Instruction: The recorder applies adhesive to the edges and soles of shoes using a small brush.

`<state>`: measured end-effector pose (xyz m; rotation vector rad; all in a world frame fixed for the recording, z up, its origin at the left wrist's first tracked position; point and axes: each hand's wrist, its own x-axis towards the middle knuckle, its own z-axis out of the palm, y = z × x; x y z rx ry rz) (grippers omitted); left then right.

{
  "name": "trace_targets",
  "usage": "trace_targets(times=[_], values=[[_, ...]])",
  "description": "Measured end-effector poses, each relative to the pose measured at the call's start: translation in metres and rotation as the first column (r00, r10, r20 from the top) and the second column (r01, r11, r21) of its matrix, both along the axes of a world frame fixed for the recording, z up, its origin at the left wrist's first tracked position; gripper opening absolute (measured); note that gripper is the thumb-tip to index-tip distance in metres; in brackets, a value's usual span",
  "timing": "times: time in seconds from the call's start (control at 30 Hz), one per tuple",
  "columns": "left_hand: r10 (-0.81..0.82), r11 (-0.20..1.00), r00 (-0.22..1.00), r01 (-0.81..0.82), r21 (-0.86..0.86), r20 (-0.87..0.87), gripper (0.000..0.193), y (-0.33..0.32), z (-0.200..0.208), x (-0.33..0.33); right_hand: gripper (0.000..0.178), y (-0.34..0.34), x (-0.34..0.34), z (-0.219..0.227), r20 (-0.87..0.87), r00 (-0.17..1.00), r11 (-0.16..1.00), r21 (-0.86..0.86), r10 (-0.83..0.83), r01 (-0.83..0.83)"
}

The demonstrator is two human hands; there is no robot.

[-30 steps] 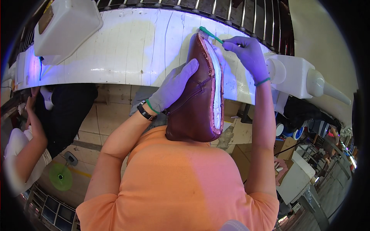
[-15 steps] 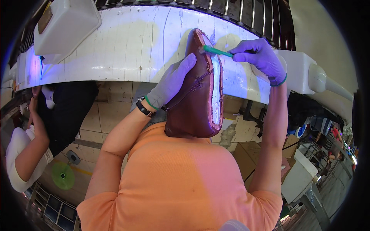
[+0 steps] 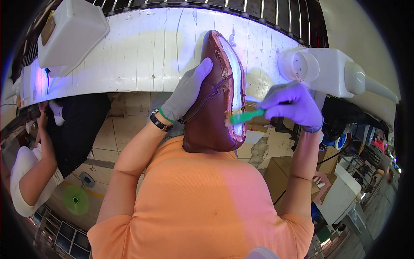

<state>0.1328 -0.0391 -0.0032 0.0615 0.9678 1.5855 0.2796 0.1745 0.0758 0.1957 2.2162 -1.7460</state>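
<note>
A brown leather boot upper [image 3: 206, 114] is held tilted on its side, its bottom facing right with a pale insole [image 3: 236, 88] inside a rough, folded-over edge. My left hand [image 3: 188, 88], in a light glove, grips the leather from the left, thumb along its side. In my gloved right hand [image 3: 294, 105] a green-handled brush [image 3: 246, 117] is pinched between thumb and fingers. Its bristles touch the folded edge near the boot's lower end, closest to my body. The tips of several left fingers are hidden behind the boot.
A white worktable [image 3: 142, 52] runs across in front, backed by a metal roller rack [image 3: 276, 15]. At its left stands a white plastic container [image 3: 75, 34]; at its right lies another white container [image 3: 330, 71] beside a round open cup [image 3: 305, 65]. A co-worker [image 3: 36, 172] sits at left.
My right hand has brought the brush down along the boot's edge, from near the far end to the near end. My left hand keeps its hold; the boot shifted slightly.
</note>
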Motion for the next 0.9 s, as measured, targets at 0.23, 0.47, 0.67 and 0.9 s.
trace_targets(times=[0.23,0.47,0.67,0.9], values=[[0.006,1.0,1.0,-0.005,0.03,-0.023,0.059,0.0,-0.004,-0.002,0.018,0.001,-0.004,-0.012,0.05,0.979,0.974,0.127,-0.195,0.188],[-0.015,0.994,1.0,0.015,0.11,0.0,0.059,-0.001,-0.009,0.002,0.016,-0.002,0.013,0.014,0.106,0.994,1.0,0.03,0.006,-0.009],[-0.017,0.999,0.997,0.015,-0.036,-0.082,0.054,-0.002,-0.01,-0.002,0.017,-0.002,-0.006,-0.008,0.023,0.949,0.926,0.229,-0.315,0.302],[-0.09,0.993,0.996,0.088,0.08,0.027,0.055,0.002,-0.025,-0.002,0.018,-0.006,0.015,0.025,0.118,0.993,0.997,0.072,-0.021,0.012]])
